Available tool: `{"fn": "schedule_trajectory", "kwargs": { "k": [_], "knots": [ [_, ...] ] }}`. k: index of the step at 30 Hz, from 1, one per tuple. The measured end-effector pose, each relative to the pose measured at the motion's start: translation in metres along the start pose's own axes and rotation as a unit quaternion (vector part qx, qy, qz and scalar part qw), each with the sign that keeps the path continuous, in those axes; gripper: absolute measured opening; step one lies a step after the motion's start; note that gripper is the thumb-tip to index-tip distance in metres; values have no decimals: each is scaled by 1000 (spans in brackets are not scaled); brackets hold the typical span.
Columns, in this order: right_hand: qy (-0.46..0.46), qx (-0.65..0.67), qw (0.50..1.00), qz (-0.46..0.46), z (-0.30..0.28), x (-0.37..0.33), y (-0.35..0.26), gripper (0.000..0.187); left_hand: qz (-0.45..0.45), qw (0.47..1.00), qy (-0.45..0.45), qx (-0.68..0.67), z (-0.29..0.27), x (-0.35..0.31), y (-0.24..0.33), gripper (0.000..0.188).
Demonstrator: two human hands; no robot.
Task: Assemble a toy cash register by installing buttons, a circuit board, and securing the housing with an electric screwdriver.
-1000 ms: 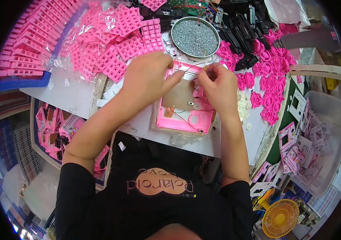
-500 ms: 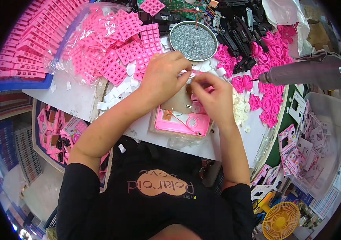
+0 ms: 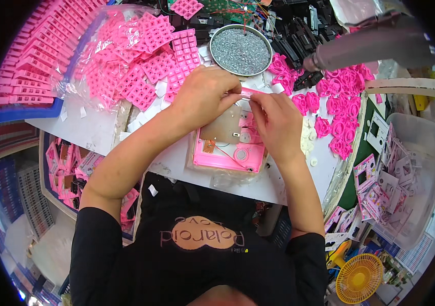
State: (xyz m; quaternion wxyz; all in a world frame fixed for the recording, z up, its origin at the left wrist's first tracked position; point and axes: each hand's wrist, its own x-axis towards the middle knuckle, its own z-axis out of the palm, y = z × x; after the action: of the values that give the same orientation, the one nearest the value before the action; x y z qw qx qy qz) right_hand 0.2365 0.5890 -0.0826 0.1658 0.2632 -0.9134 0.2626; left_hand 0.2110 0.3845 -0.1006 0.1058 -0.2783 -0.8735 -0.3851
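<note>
A pink plastic housing (image 3: 227,162) lies on the bench in front of me, with a red wire, a round part and a grey-brown flat plate (image 3: 220,127) inside it. Over its far edge, both hands are pinched close together. My left hand (image 3: 208,92) has its thumb and forefinger closed at the left end of a small whitish strip (image 3: 246,96). My right hand (image 3: 279,122) pinches at the strip's right side. Fingers cover most of what is between them, so I cannot tell which hand grips the strip.
A round tray of small screws (image 3: 241,51) stands beyond my hands. Pink button sheets (image 3: 141,86) lie left, pink ring-shaped parts (image 3: 342,122) and white discs (image 3: 307,140) right. A grey power screwdriver (image 3: 376,43) hangs at upper right. A clear bin (image 3: 421,194) holds printed pieces.
My right hand has shifted slightly, its fingers now straighter and nearer the housing's far edge. The screwdriver has swung up and left. My left hand stays almost in place.
</note>
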Motion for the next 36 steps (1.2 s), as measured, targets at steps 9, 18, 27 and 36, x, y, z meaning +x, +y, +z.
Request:
{"fn": "schedule_trajectory", "kwargs": {
  "k": [9,18,27,36],
  "knots": [
    [-132,-110,985,-28,-10,9,-16,6,28,998,2,54,5,-2,0,8],
    [-141,-23,988,-55,-18,-20,-21,11,157,949,-228,153,-6,31,14,7],
    [-56,22,998,24,-11,-32,-30,8,220,845,-417,253,6,52,40,9],
    [-124,31,986,106,-18,-20,-31,5,7,890,-411,197,4,70,33,14]
  ]
}}
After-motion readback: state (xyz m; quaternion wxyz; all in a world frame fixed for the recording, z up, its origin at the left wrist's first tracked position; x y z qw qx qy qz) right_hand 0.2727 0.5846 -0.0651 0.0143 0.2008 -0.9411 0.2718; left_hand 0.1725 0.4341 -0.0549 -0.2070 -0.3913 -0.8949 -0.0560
